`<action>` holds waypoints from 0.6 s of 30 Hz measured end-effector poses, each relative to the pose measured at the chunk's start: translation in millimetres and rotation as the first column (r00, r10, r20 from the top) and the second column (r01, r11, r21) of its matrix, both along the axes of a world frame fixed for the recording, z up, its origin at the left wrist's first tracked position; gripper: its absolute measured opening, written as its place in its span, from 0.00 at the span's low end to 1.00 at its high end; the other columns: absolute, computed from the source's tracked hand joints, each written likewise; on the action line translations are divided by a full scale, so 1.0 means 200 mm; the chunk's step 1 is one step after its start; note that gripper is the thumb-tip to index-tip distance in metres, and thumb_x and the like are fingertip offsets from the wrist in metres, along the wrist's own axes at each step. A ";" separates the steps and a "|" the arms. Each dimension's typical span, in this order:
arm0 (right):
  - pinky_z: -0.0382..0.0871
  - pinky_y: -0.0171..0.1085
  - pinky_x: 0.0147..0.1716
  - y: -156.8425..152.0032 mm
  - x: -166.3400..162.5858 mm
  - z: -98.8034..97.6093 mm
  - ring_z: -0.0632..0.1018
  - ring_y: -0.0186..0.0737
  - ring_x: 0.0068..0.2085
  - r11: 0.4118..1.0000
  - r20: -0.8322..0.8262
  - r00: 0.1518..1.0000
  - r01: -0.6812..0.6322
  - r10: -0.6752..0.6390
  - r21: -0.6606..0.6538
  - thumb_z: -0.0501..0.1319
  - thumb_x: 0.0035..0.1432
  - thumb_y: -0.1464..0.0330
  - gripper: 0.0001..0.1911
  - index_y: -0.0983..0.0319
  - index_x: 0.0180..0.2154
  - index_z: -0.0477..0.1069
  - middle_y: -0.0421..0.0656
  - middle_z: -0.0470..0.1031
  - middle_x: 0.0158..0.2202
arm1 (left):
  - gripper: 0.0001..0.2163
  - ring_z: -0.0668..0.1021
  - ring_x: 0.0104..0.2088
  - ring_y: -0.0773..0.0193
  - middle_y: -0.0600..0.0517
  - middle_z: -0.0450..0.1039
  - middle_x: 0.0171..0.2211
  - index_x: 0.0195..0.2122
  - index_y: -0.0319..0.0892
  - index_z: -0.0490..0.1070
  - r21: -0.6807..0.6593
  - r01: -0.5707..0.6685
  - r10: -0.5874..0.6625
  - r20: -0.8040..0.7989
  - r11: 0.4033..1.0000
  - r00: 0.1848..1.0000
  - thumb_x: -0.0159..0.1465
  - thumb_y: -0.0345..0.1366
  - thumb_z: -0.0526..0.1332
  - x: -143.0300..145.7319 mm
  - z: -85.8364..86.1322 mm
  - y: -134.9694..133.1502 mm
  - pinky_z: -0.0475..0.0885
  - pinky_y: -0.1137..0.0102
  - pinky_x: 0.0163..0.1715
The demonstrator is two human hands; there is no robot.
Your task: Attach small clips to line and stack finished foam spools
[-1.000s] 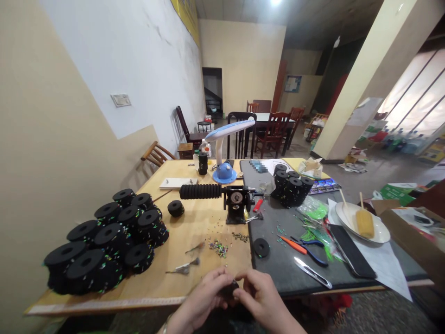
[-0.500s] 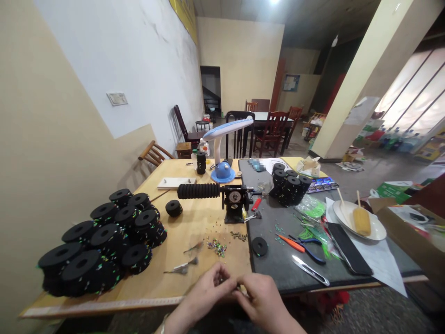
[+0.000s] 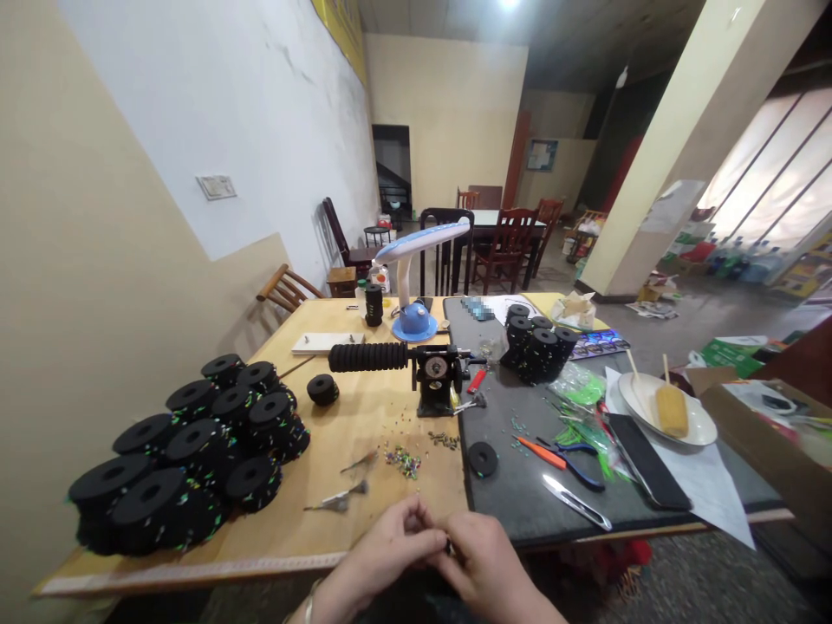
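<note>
Both hands meet at the front edge of the table, with fingertips pinched together. My left hand (image 3: 401, 539) is closed, its thumb reaching toward the other hand. My right hand (image 3: 481, 555) is closed too, fingers curled inward. A small dark bit shows between them, too small to name. Just beyond lie a pile of colourful beads (image 3: 404, 461) and a patch of dark small pieces (image 3: 445, 440). To the left of the beads are thin grey-tipped tools (image 3: 338, 500). A black foam ring (image 3: 483, 459) lies flat on the grey mat (image 3: 513, 511).
Stacked black foam spools (image 3: 149, 507) crowd the table's left. A black winding machine (image 3: 435, 377) with a ribbed roller (image 3: 367, 356) stands mid-table before a blue lamp (image 3: 414, 322). On the right are pliers (image 3: 578, 464), a silver cutter (image 3: 577, 503), a phone (image 3: 646, 461) and a plate (image 3: 705, 426).
My fingers have shifted slightly against each other, the right hand drawing closer over the left fingertips. The whole view has moved a little; the table's objects stay in place.
</note>
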State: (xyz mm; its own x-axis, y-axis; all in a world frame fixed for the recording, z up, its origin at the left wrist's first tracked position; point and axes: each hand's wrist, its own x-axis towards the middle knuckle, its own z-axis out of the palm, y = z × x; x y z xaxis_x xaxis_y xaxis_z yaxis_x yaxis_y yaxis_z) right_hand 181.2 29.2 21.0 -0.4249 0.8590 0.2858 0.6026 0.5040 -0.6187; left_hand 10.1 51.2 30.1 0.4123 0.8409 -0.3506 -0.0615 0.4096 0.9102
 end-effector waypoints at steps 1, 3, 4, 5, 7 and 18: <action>0.58 0.33 0.25 0.00 0.01 0.01 0.73 0.38 0.25 1.000 -0.032 0.999 -0.009 0.009 -0.026 0.60 0.58 0.68 0.03 0.59 0.35 0.72 0.39 0.75 0.25 | 0.13 0.71 0.24 0.68 0.57 0.70 0.22 0.27 0.40 0.67 -0.049 -0.009 0.011 0.043 0.999 0.999 0.49 0.38 0.71 0.00 0.00 0.00 0.65 0.73 0.26; 0.59 0.32 0.26 -0.01 0.03 0.03 0.72 0.37 0.26 0.997 -0.098 0.995 -0.003 -0.004 -0.075 0.59 0.60 0.67 0.06 0.59 0.39 0.72 0.38 0.73 0.25 | 0.11 0.74 0.28 0.66 0.56 0.71 0.25 0.28 0.40 0.68 -0.146 -0.031 0.054 0.160 0.989 0.986 0.50 0.36 0.69 -0.01 0.01 -0.01 0.69 0.70 0.31; 0.60 0.32 0.27 -0.01 0.04 0.03 0.72 0.37 0.26 0.995 -0.124 0.992 0.007 -0.019 -0.096 0.57 0.62 0.68 0.06 0.59 0.39 0.72 0.38 0.73 0.25 | 0.09 0.75 0.30 0.64 0.55 0.71 0.27 0.28 0.40 0.69 -0.180 -0.038 0.077 0.211 0.983 0.974 0.51 0.35 0.68 -0.02 0.01 -0.01 0.71 0.68 0.33; 0.60 0.33 0.27 -0.01 0.05 0.03 0.72 0.37 0.26 0.994 -0.145 0.989 0.019 -0.035 -0.110 0.55 0.63 0.68 0.07 0.60 0.37 0.72 0.38 0.72 0.25 | 0.08 0.76 0.32 0.63 0.55 0.72 0.27 0.28 0.40 0.69 -0.203 -0.041 0.093 0.253 0.978 0.963 0.51 0.34 0.67 -0.03 0.01 -0.02 0.72 0.67 0.35; 0.61 0.33 0.28 -0.01 0.06 0.01 0.72 0.37 0.27 0.991 -0.177 0.982 0.043 -0.065 -0.125 0.54 0.64 0.68 0.10 0.60 0.31 0.70 0.39 0.71 0.26 | 0.06 0.77 0.32 0.63 0.54 0.73 0.27 0.29 0.40 0.70 -0.232 -0.043 0.115 0.304 0.972 0.946 0.52 0.32 0.66 -0.04 0.01 -0.02 0.72 0.67 0.35; 0.59 0.30 0.19 -0.03 -0.05 -0.07 0.65 0.31 0.20 0.894 -0.633 0.720 -0.037 -0.286 -0.447 0.56 0.60 0.49 0.22 0.60 0.28 0.64 0.36 0.66 0.23 | 0.17 0.81 0.42 0.51 0.41 0.81 0.43 0.46 0.41 0.64 -0.219 -0.041 0.148 0.495 0.975 0.856 0.56 0.30 0.63 -0.05 -0.04 -0.05 0.68 0.53 0.48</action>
